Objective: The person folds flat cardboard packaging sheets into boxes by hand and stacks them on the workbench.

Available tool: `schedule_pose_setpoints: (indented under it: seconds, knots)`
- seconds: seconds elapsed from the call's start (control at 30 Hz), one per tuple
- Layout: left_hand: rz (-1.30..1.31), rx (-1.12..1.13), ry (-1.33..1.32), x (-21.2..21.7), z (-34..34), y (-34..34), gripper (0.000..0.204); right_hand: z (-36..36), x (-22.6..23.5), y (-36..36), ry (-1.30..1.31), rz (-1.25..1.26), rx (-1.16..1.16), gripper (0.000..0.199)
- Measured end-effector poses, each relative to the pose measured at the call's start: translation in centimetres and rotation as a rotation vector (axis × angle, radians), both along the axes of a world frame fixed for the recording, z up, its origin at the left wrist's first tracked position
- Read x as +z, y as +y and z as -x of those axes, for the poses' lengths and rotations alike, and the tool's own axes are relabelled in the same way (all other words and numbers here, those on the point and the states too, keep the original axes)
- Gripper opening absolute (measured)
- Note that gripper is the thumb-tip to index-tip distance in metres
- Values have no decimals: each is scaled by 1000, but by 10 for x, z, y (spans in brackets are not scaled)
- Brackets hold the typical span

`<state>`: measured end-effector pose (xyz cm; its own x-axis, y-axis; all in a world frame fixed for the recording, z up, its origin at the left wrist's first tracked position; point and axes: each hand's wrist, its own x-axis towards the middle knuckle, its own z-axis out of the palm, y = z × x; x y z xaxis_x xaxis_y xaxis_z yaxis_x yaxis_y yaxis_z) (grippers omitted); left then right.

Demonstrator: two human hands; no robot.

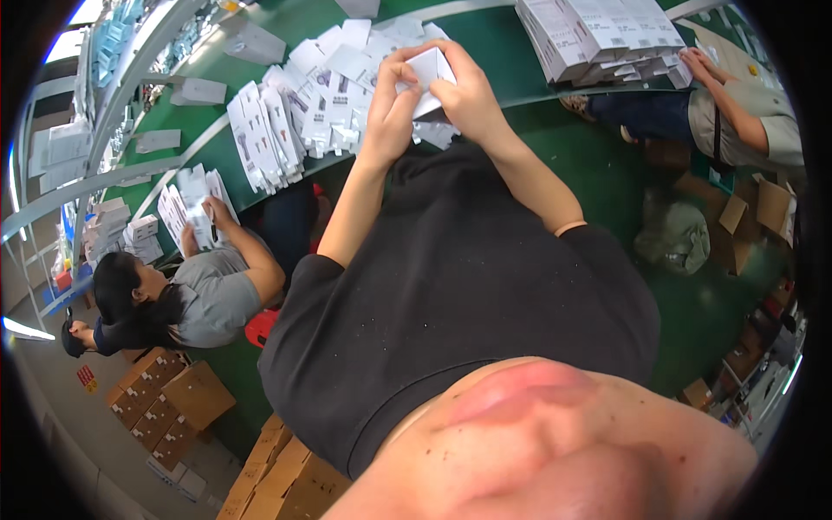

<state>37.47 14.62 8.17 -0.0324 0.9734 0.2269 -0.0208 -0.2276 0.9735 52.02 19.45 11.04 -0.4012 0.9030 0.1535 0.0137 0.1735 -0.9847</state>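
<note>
Both hands hold one small white folded cardboard carton (430, 76) up off the far green work table (494, 61), seemingly so its flaps can be worked from both sides. The left hand (392, 108) curls its fingers around the carton's left side, while the right hand (464, 97) pinches its right edge. The carton looks part-formed, with one pale panel facing up, above a spread of flat white carton blanks (303, 113).

A small white box (429, 78) sat between both hands above the green tabletop (494, 61). Flat white cartons (295, 113) lay fanned beside it; another white stack (598, 35) stood far right. Brown cardboard boxes (169, 403) rested on the floor.
</note>
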Motion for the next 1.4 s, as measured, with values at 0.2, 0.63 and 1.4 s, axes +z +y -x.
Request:
schedule_pose_setpoints:
  seconds: [0.2,0.63,1.4]
  knots:
    - [-141,20,-323,-10,-13,-7,53,-20,1,1,181,134,118,44]
    - [-246,133,998,-127,3,13,75,-90,-146,55,-739,-705,-385,42]
    - [-196,-44,1131,-102,2,-3,60,-123,-254,150,-1247,-757,-480,53]
